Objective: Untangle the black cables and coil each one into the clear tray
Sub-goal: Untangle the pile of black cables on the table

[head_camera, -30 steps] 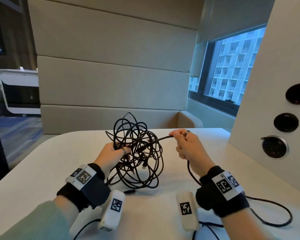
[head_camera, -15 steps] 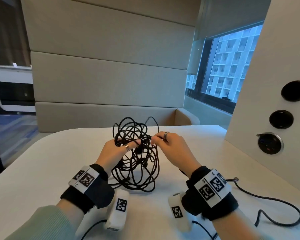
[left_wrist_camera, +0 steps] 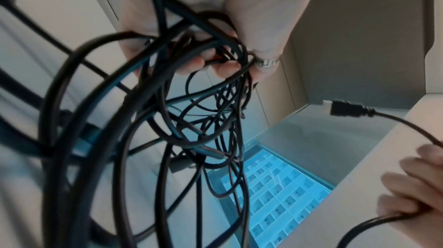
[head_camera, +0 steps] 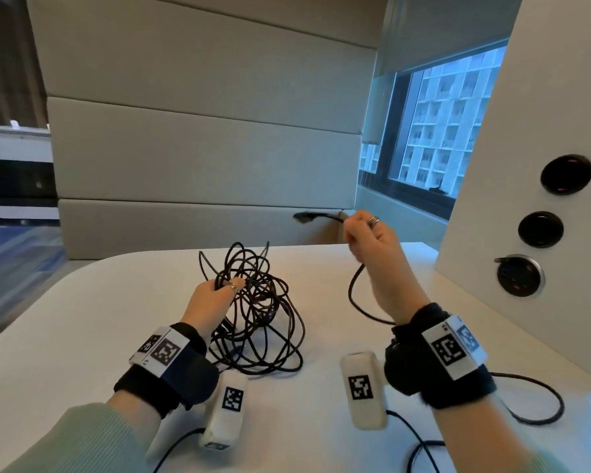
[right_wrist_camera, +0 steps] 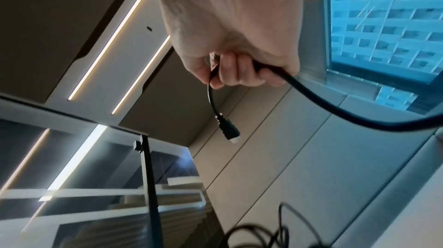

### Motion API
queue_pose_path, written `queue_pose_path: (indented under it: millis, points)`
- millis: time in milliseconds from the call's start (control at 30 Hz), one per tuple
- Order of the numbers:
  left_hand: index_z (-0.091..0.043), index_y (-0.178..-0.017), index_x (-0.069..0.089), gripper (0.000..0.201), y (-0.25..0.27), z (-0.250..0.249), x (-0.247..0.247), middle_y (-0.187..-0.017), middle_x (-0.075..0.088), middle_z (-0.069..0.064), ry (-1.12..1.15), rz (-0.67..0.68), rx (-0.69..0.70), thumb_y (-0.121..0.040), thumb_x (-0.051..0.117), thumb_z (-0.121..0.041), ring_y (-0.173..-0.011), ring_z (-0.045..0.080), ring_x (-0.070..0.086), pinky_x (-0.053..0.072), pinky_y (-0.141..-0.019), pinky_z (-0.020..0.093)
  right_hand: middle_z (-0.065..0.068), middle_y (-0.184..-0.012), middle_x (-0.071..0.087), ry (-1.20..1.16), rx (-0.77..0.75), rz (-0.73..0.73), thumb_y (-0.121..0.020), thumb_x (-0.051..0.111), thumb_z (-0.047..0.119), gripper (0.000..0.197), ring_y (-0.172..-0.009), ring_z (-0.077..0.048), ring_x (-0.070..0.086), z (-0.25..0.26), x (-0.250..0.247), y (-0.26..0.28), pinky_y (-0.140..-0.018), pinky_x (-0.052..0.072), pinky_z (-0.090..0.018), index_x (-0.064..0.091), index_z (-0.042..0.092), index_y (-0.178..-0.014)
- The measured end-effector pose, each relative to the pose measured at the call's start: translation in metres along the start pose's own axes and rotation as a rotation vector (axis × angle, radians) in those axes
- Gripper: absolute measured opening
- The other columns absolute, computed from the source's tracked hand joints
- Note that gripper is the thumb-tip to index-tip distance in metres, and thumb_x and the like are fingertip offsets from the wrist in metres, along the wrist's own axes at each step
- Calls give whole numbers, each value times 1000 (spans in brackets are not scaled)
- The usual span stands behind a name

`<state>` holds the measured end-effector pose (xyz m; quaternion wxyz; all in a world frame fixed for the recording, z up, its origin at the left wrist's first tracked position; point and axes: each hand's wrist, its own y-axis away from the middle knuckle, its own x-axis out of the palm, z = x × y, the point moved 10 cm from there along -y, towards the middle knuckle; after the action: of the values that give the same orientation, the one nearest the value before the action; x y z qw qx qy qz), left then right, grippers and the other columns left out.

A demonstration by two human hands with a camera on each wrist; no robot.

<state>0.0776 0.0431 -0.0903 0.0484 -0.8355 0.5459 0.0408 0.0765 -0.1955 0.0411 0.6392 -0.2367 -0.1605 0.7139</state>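
Observation:
A tangle of black cables point(head_camera: 256, 312) lies on the white table point(head_camera: 65, 336). My left hand point(head_camera: 219, 291) grips several strands at the tangle's upper left; the left wrist view shows its fingers point(left_wrist_camera: 225, 68) curled round them. My right hand point(head_camera: 365, 233) is raised above the table's far right and holds one black cable point(head_camera: 352, 295) near its end. That cable's plug point(head_camera: 304, 216) sticks out to the left, free of the tangle, and shows as plug point(right_wrist_camera: 228, 130) in the right wrist view. The cable hangs down from the fist and trails off right. No clear tray is in view.
A white panel point(head_camera: 543, 165) with three round sockets stands at the table's right edge. Padded beige wall panels point(head_camera: 202, 148) rise behind the table. A loop of black cable point(head_camera: 539, 407) lies on the table near my right wrist.
My right hand has pulled one cable's end out of the tangle and lifted it up and to the right. The left hand keeps its grip on the tangle.

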Motion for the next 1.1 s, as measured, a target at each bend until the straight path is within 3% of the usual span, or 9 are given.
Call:
queue_pose_path:
  millis: [133,233,400,500,667,733,933,1033,1100]
  points:
    - [-13,-77,54,21,-2,5,-3,-76,50,-1,7,-10,10,-90,58,-29,-73,17,44,35,-66,30,4,-89,49,737,53,226,-96,44,34,22,-84,-11,42,-29,1,-3,-77,34,-29,56,24,-81]
    - [-11,-88,58,18,-2,5,-2,-78,53,-1,-5,9,29,-89,61,-29,-77,18,46,38,-72,31,3,-99,41,1273,112,386,-94,47,42,19,-100,-19,41,-53,-8,9,-81,33,-35,63,32,-98]
    - [-13,-97,58,18,-1,5,2,-83,57,-4,-24,62,44,-88,62,-28,-87,20,49,36,-83,30,2,-83,57,1182,610,735,-97,42,34,19,-62,-17,60,-98,-41,64,-56,48,-24,51,20,-107]
    - [-14,-96,59,19,-2,5,3,-94,61,5,-57,87,47,-87,62,-31,-92,23,52,38,-83,31,8,-107,58,1178,765,965,-85,61,48,45,-84,-16,65,-106,-46,103,-66,48,-26,46,24,-120]
    - [-13,-98,60,24,-3,8,1,-102,62,7,-88,94,31,-86,64,-34,-99,26,54,40,-92,37,9,-114,53,1330,821,1169,-69,81,34,67,-105,-23,58,-101,-65,133,-79,49,-31,44,27,-124]
    - [-14,-99,60,23,-2,8,2,-103,61,7,-87,101,30,-86,64,-33,-101,25,53,38,-93,37,5,-125,50,1414,797,1212,-63,85,32,73,-103,-24,58,-106,-69,139,-86,49,-37,41,30,-122]
    - [-13,-105,60,27,3,7,2,-108,59,6,-81,103,27,-86,63,-33,-105,25,52,39,-98,40,-4,-102,52,1448,753,1185,-74,77,12,57,-74,-17,51,-118,-73,141,-56,39,-22,41,18,-118]
    - [-15,-99,60,21,8,6,4,-108,61,5,-64,116,28,-86,64,-32,-106,24,52,39,-96,38,5,-82,49,1518,607,1063,-81,70,10,44,-75,-14,47,-126,-78,111,-56,36,-18,51,9,-120]
    - [-17,-95,62,17,10,6,7,-107,62,4,-46,140,29,-85,65,-31,-107,23,53,39,-93,35,-1,-100,60,1544,504,888,-85,65,11,31,-86,-16,54,-131,-86,81,-65,38,-19,58,9,-115]
